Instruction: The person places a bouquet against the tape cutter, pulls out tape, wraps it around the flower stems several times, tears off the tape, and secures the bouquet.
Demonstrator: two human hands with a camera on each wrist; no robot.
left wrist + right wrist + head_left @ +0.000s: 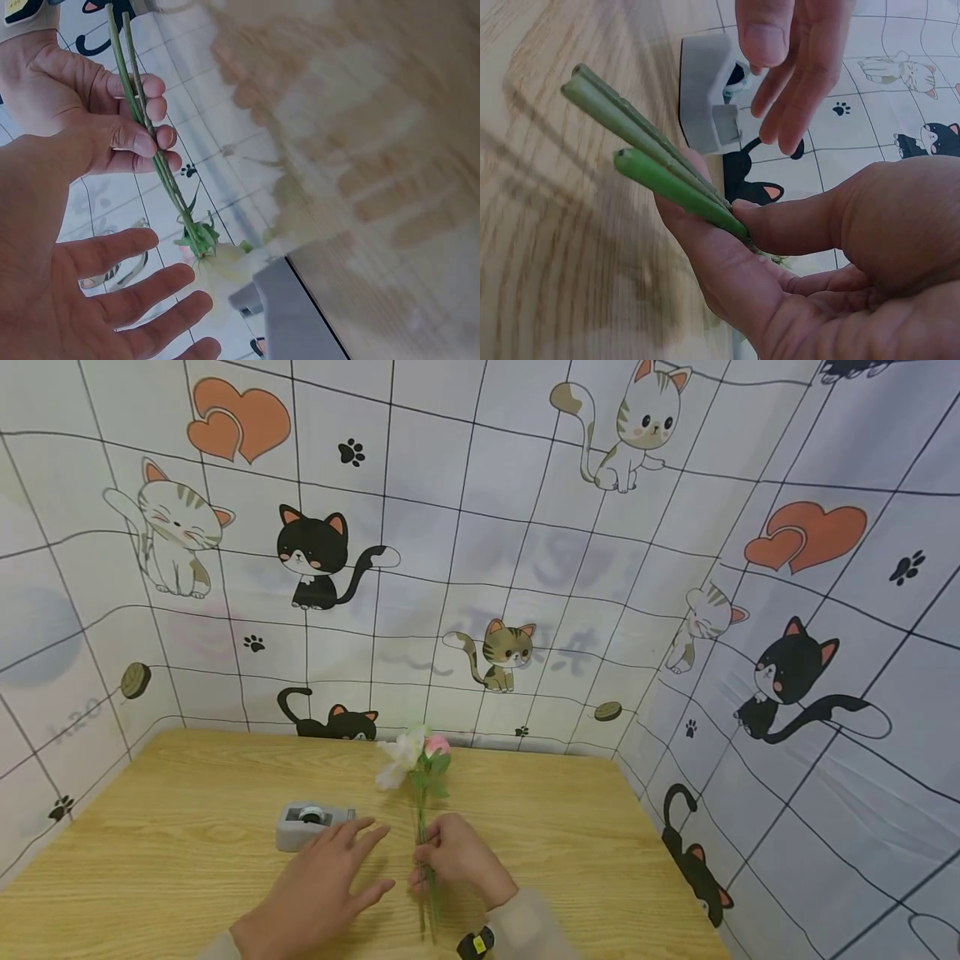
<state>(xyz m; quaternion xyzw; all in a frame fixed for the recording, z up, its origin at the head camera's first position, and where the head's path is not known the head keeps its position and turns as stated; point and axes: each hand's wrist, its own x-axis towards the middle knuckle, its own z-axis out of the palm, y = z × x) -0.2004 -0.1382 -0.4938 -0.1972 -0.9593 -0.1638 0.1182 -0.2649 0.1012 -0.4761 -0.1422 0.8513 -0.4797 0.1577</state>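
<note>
Green stems (pixel 421 806) are what's being worked with, and my read is we're at the "hold the bunch together" step. The right hand (pixel 459 857) has its grip pinched round them, thumb on top, with the ends poking out on the near side. The white flower (pixel 407 750) and pink flower (pixel 437 745) sit at the far end, around the middle of the bench (pixel 577 835) left to right. From the right wrist you can count three ends, and one looks like it stops short of the others.

The left hand (pixel 318 877) has its grip spread and holds nothing. It's just left of the stems, fingertips right by the grey tape dispenser (pixel 294 833); can't tell if they touch it.

As for the next move, I'd guess it calls for a steady right pinch, since thin stems could slide, while the left goes for either the stems or the tape dispenser.

Surface is light, yellowish wood grain. Behind it and up both sides hangs a white, slightly wrinkled sheet (pixel 450 468) with black grid lines, cartoon cats (pixel 315 552), orange hearts (pixel 258 422) and paw prints (pixel 352 453).
</note>
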